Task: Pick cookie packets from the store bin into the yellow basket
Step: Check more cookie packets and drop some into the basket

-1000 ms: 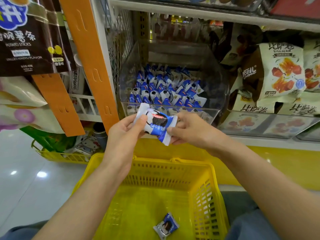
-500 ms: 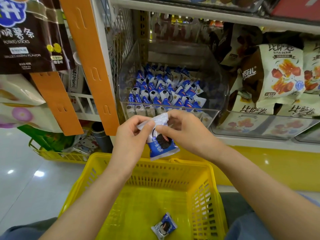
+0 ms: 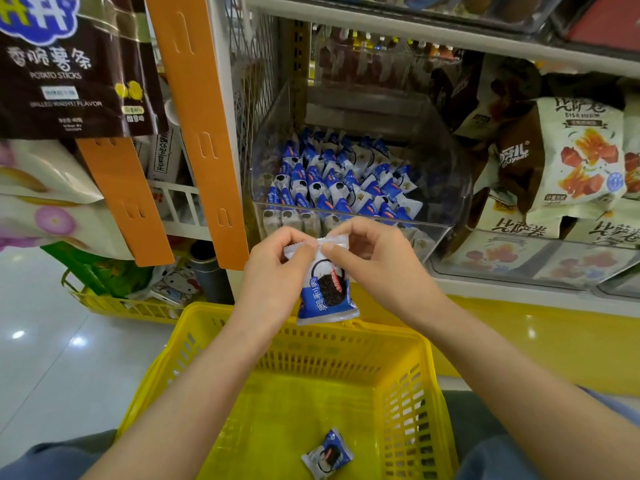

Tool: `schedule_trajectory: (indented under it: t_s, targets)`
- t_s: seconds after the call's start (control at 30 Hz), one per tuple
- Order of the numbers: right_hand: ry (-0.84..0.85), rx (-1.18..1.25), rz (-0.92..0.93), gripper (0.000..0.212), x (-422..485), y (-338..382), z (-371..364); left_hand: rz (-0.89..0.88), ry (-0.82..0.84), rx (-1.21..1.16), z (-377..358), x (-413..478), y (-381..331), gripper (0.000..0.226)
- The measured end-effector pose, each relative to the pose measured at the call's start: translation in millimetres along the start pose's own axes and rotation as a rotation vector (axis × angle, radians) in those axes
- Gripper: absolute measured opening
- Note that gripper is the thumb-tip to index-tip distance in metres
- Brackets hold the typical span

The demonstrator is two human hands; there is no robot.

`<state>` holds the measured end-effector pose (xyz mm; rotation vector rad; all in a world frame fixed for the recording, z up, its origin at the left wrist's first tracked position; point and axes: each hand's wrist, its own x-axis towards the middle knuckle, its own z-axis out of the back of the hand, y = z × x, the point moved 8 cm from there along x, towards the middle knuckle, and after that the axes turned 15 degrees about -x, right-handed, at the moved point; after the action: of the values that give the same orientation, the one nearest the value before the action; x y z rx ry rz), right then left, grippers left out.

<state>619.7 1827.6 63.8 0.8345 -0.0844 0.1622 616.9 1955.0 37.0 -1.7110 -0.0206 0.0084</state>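
Here, both hands meet just in front of the clear store bin (image 3: 440, 233) and above the far side of the yellow basket (image 3: 329, 355). The left hand (image 3: 277, 268) pinches the top left corner of a blue-and-white cookie packet (image 3: 325, 292) between thumb and curled fingers. The right hand (image 3: 374, 265) pinches the same crimped top edge just beside it, thumb toward the camera. The packet hangs upright below the two hands, its printed face with the dark cookie turned this way, its lower edge level with the basket's far rim. Whether it touches that rim cannot be told.

Down on the basket floor, near the front, lies a second small packet (image 3: 327, 453), tilted and well apart from the hands. Behind the hands, the bin holds many more blue packets (image 3: 339, 181) standing in rows. An orange strip (image 3: 204, 133) hangs left of the bin, and pale snack bags (image 3: 581, 154) sit to its right.
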Motion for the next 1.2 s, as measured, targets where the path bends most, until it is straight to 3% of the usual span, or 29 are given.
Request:
schedule_trajectory:
  t_s: [0.13, 0.23, 0.33, 0.43, 0.6, 0.77, 1.0, 1.2]
  targets:
    - [-0.15, -0.353, 0.278, 0.001, -8, 21, 7, 0.058, 0.029, -0.058, -1, 1, 5, 0.015]
    - [-0.211, -0.448, 0.33, 0.003, -10, 24, 8, 0.09, 0.038, -0.122, -2, 2, 6, 0.014]
    - [-0.256, -0.288, 0.185, 0.004, -6, 13, 14, 0.071, 0.007, -0.097, -1, 3, 7, 0.008]
    - [-0.251, -0.047, -0.058, 0.007, 2, -9, 19, -0.066, -0.028, 0.125, 0, 5, 1, 0.017]
    - [-0.194, 0.234, -0.324, 0.008, 5, -33, 17, -0.217, 0.114, 0.294, -18, -2, -1, 0.034]
    - [-0.085, 0.289, -0.21, 0.023, 3, -17, 10, -0.141, 0.11, 0.205, -18, -3, 6, 0.043]
    - [0.021, 0.2, -0.141, 0.023, 2, -11, -2, 0.004, 0.031, -0.194, -17, -3, 9, 0.011]
    - [-0.023, 0.074, -0.053, 0.022, 2, -3, 0, 0.089, 0.032, -0.349, -18, -2, 14, 0.009]
